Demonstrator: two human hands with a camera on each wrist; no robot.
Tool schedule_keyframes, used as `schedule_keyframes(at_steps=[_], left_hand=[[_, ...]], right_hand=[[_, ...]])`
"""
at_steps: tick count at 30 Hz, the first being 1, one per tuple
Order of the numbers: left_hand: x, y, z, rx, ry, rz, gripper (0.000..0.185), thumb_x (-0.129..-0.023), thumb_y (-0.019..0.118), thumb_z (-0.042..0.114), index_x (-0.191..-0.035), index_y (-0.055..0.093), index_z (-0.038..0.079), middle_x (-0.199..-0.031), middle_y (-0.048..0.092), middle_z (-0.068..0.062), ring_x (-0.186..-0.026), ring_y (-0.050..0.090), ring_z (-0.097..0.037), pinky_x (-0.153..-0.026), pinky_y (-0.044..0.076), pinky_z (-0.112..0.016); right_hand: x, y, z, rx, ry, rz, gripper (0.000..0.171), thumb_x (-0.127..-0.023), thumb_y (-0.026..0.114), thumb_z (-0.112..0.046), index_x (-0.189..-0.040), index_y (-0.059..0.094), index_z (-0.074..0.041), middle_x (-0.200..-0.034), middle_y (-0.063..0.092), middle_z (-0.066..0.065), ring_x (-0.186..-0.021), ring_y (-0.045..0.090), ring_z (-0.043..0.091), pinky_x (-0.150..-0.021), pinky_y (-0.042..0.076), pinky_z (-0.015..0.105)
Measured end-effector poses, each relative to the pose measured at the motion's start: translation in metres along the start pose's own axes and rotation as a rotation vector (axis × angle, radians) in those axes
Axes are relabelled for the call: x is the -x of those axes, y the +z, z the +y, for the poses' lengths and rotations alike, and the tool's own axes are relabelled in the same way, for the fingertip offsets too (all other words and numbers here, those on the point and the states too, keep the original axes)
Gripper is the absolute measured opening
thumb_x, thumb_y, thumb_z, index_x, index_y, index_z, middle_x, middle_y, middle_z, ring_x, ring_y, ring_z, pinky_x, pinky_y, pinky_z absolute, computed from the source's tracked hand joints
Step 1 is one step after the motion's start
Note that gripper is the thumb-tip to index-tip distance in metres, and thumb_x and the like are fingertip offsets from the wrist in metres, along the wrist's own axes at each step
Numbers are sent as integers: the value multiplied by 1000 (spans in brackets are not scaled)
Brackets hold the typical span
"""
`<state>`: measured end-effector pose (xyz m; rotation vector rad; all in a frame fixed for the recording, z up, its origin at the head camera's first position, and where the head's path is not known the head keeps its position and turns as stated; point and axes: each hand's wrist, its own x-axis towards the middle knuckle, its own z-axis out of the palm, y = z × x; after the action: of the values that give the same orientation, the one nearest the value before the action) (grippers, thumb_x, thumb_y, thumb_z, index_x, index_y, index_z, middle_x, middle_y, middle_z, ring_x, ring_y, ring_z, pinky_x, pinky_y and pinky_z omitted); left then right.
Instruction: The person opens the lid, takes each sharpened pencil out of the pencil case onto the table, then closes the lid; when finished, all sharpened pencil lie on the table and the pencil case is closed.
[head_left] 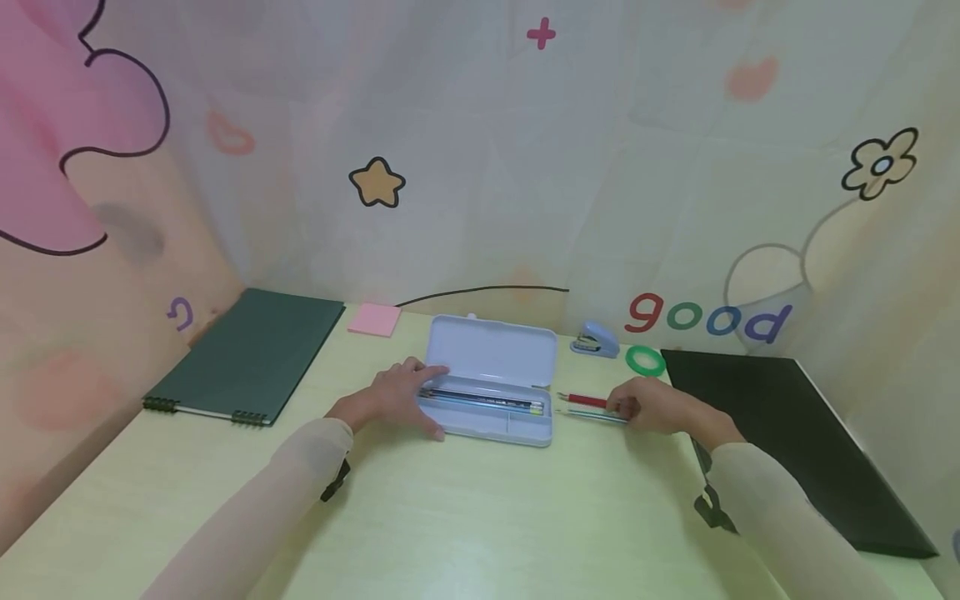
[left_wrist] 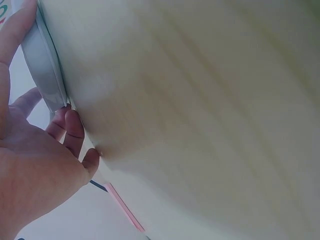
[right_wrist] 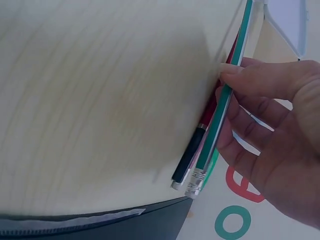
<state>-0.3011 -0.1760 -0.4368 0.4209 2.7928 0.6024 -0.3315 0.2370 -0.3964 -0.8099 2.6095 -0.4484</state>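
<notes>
One green pencil pinched beside an open pencil case

Your right hand holds it, right of the case; whether it also grips the red pen alongside is unclear. Your left hand spreads across the case's left end. Likely packing: next calls for laying the pencil flat inside.

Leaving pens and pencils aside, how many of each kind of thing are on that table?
Open pencil case: 1
Ring-bound notebook: 1
Pink sticky-note pad: 1
Stapler: 1
Green ring-shaped roll: 1
Flat black folder-like item: 1
Total: 6
</notes>
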Motion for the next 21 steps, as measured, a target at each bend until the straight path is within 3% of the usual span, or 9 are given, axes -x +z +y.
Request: schedule_keyframes(at_steps=[10, 21], left_hand=[[0, -1, -1, 5, 6, -2, 103, -70, 85, 56, -155, 35, 27, -145, 40, -15, -126, 42, -33, -108, 36, -56], [1, -1, -1, 6, 10, 1, 102, -70, 85, 56, -155, 36, 28, -145, 41, -14, -125, 43, -33, -107, 37, -54]], right_hand=[[-3, 6, 1, 17, 44, 60, 32, -83, 67, 7, -110, 71, -8, -94, 66, 2, -89, 55, 20, -86, 52, 40], [-4, 9, 2, 100, 50, 190, 34, -81, 77, -1, -114, 70, -5, -93, 66, 5, -85, 57, 21, -81, 55, 41]])
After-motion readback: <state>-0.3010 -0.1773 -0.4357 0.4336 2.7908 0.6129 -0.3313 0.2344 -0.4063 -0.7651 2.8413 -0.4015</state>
